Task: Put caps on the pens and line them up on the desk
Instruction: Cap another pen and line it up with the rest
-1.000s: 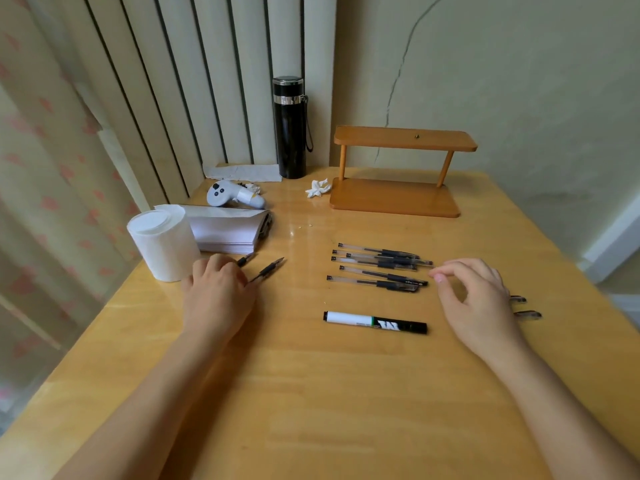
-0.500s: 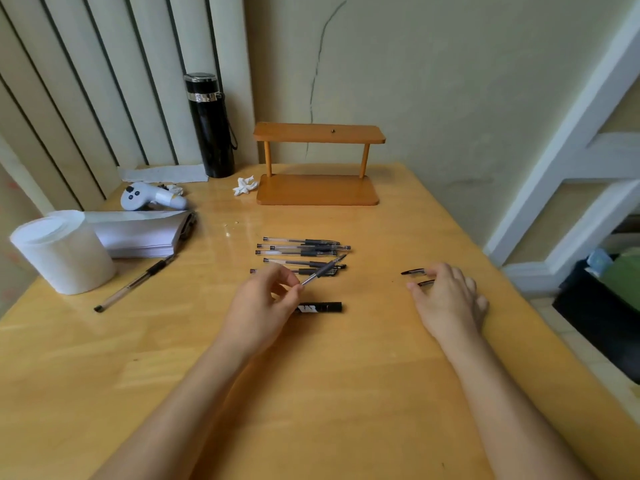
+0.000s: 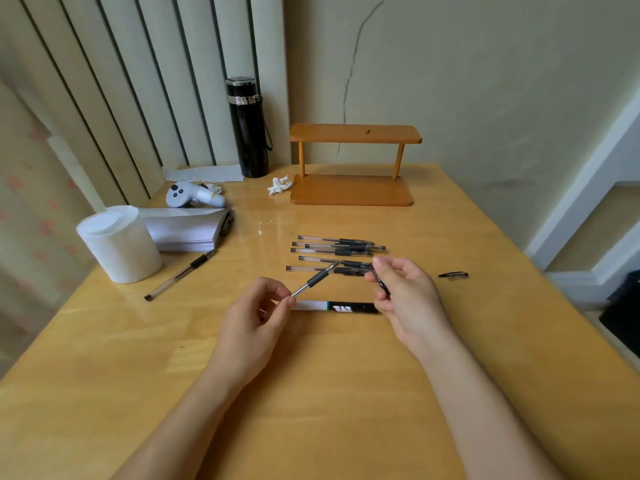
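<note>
Left hand (image 3: 258,311), now raised over the wooden desk (image 3: 311,393), pinches an uncapped clear-barrelled black pen (image 3: 317,279) toward the small black cap (image 3: 381,282) newly gripped by right hand (image 3: 403,292); capping is imminent.

A cracked pale wall (image 3: 485,81) rises behind the wooden desk (image 3: 311,393); vertical blinds (image 3: 138,81) hang left, white trim (image 3: 588,202) stands right.

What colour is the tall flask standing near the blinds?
Black, with a silver band near the top; the tall flask shows in the head view.
</note>
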